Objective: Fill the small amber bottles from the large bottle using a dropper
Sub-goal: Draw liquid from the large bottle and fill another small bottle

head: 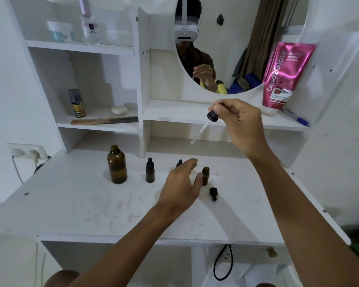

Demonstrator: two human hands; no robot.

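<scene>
The large amber bottle (pixel 117 165) stands uncapped on the white table (pixel 71 204). To its right stands a small amber bottle (pixel 150 170) with a black dropper cap. A second capped small bottle (pixel 179 163) is mostly hidden behind my left hand (pixel 181 183). That hand is open, its thumb touching an uncapped small amber bottle (pixel 205 175). A loose black cap (pixel 213 193) lies in front of that bottle. My right hand (pixel 239 123) holds a glass dropper (pixel 205 126) by its black bulb, high above the table, tip pointing down-left.
White shelves rise behind the table, holding a comb (pixel 104 120), a spray can (pixel 76 103), a soap bar (pixel 119 110), a pink tube (pixel 284 75) and a blue pen (pixel 296 118). A mirror (pixel 236 38) hangs at the back. A wall socket (pixel 28 152) sits at left.
</scene>
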